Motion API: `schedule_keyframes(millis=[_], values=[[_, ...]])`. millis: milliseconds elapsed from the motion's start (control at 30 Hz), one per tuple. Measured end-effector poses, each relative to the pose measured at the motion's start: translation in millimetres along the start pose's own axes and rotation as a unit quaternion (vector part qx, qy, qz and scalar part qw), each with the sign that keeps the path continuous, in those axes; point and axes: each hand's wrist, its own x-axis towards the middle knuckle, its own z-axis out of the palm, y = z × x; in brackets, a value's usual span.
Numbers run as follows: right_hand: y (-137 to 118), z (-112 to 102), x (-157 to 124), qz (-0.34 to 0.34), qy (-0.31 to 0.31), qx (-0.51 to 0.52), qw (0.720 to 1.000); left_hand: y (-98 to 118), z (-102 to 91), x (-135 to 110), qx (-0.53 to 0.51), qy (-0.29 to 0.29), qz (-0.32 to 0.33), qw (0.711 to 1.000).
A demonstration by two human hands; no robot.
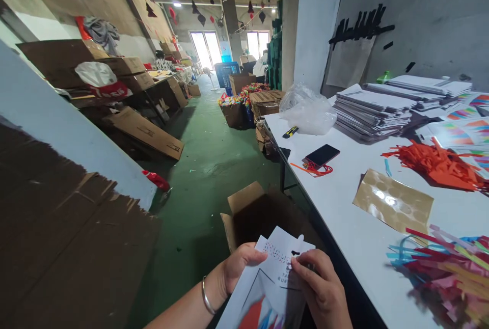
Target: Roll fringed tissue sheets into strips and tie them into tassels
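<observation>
Both the left hand and right hand pinch printed packaging; its long axis points away, slanting rightward.

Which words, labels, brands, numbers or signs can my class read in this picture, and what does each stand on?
"TA" – white printed packaging in the hands; the rest seems covered by the right hand.
"BUN" – same packaging, line below, likewise cut off.
White lettering on the red bag at left: too blurred.
Dark marks on the tilted cardboard box: too small.
Any print on the stacked papers: unreadable.
</observation>
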Motion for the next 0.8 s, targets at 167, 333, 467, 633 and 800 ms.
schedule_keyframes(millis=[167, 333, 467, 633, 800], values=[[2, 2, -14, 0.033, 0.004, 0.024, 0.999, 5, -6.6, -12, 0.02, 0.053, 0.02, 0.998], [29, 13, -50, 0.208, 0.009, 0.04, 0.977, 37, -13.0, -43, 0.042, 0.138, 0.083, 0.986], [41, 32, -66, 0.184, -0.01, 0.032, 0.982, 44, 2.8, -55, 0.095, 0.227, 0.127, 0.961], [4, 52, -59, 0.114, -0.118, 0.174, 0.971, 3, 63.9, -29, 0.288, 0.294, 0.25, 0.876], [-10, 15, -55, 0.226, 0.036, 0.126, 0.965, -24, 129.5, -8, 0.493, 0.134, 0.351, 0.785]])
